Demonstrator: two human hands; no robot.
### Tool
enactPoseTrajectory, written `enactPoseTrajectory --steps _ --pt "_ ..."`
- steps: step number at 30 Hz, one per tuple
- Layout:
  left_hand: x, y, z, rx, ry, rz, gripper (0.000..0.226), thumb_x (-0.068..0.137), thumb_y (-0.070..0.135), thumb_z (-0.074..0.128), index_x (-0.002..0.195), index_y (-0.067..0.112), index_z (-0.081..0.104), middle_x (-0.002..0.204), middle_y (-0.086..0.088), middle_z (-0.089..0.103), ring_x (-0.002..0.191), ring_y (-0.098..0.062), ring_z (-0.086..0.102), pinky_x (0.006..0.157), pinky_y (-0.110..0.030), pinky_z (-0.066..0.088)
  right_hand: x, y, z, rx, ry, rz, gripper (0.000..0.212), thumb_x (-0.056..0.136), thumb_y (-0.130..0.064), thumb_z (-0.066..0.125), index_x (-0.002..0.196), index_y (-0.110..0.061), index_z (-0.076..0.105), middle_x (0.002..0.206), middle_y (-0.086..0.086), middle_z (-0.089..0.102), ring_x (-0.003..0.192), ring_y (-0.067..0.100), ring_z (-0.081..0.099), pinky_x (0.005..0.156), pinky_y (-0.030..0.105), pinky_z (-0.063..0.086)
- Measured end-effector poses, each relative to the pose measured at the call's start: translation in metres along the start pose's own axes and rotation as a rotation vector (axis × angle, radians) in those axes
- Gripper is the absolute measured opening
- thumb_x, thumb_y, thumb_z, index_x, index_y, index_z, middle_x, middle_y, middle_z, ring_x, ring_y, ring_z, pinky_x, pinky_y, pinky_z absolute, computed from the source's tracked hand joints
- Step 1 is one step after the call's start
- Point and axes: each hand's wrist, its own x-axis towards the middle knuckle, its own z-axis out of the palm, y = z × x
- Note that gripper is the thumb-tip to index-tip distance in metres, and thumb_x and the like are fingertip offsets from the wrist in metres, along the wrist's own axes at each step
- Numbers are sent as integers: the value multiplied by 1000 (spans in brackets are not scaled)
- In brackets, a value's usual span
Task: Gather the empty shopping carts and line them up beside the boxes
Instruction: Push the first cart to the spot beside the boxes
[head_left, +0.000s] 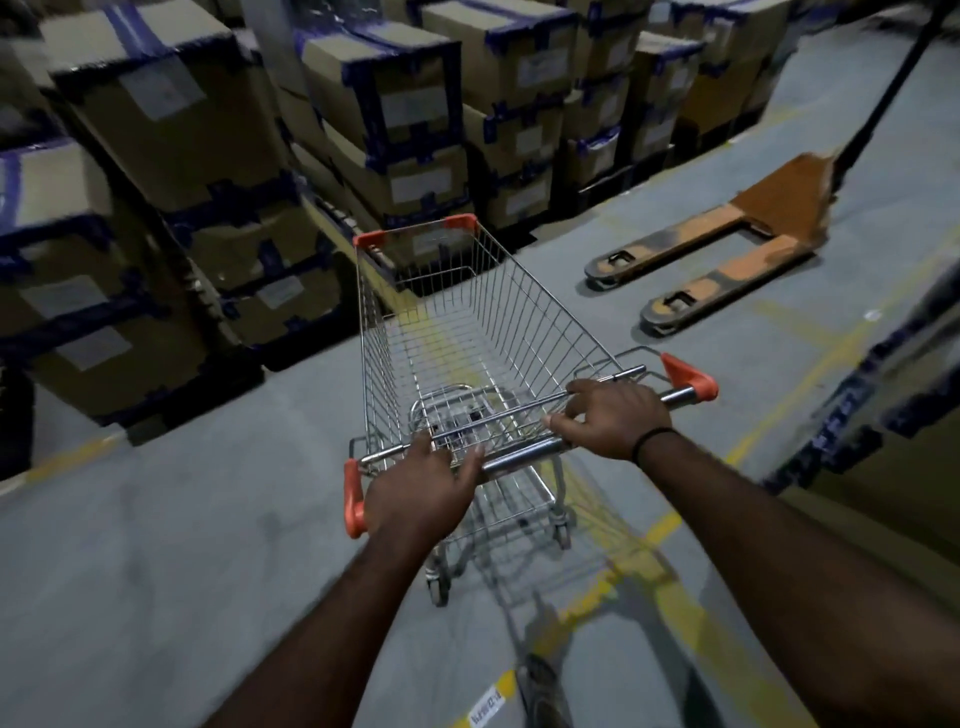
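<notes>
An empty wire shopping cart (467, 322) with orange corner guards stands on the grey floor in front of me, its nose pointing at the stacked boxes (171, 130). My left hand (421, 493) lies over the left part of the metal handle bar (524, 449), fingers reaching over it. My right hand (615, 418) grips the same bar further right, fingers curled over it; a black band circles that wrist. The basket holds nothing.
Brown cartons with blue tape are stacked in rows at the left and across the back. An orange pallet jack (727, 244) lies on the floor to the right of the cart. More taped boxes (883, 395) stand at the right edge. Yellow lines mark the floor.
</notes>
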Motion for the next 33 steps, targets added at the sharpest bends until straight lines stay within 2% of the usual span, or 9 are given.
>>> enactPoseTrajectory --steps 5,8,11,18,25,29,31,33 --pt "41 20 -14 -18 13 -84 78 97 72 8 131 31 65 164 4 27 132 -27 54 108 -50 30 68 21 -2 -130 -2 -95 88 78 -85 7 99 -34 76 121 -8 64 110 23 57 90 43 36" --pt "62 27 -20 -48 21 -134 78 98 72 8 130 31 66 164 4 28 132 -27 54 108 -49 28 97 27 -3 -154 15 -65 89 80 -85 7 101 -32 76 115 -4 65 114 24 51 97 50 31" --pt "79 31 -25 -62 33 -166 81 96 74 6 128 31 67 161 5 31 130 -27 55 107 -50 29 120 29 -5 -112 5 -16 87 79 -84 10 105 -33 76 119 -1 64 122 26 48 101 54 26" --pt "99 30 -30 -90 47 -201 77 97 72 9 127 31 68 161 3 33 132 -24 53 107 -49 29 151 30 -5 -109 -13 -35 80 82 -81 15 107 -34 74 120 -1 63 120 26 49 99 54 25" --pt "106 26 -32 -107 44 -202 78 96 74 11 118 30 72 158 1 37 130 -26 54 108 -51 31 160 31 -8 -45 -62 -53 78 82 -80 18 113 -34 72 126 1 60 125 25 46 104 57 26" --pt "109 20 -31 -176 3 -193 80 93 80 13 114 33 74 156 3 36 132 -25 52 113 -57 21 162 31 -13 -22 -132 -71 77 83 -82 20 122 -34 68 134 3 57 129 27 45 107 56 28" --pt "111 16 -36 -243 -27 -178 75 94 78 20 110 30 75 147 3 44 128 -23 53 109 -51 29 162 30 -16 -3 -154 -74 74 86 -80 25 127 -33 64 139 4 54 131 27 45 107 56 27" --pt "115 11 -41 -330 -39 -155 64 97 71 34 105 23 77 130 0 58 116 -20 58 92 -37 36 162 28 -20 33 -156 -79 74 85 -80 26 127 -31 63 138 4 54 129 26 47 108 54 29"
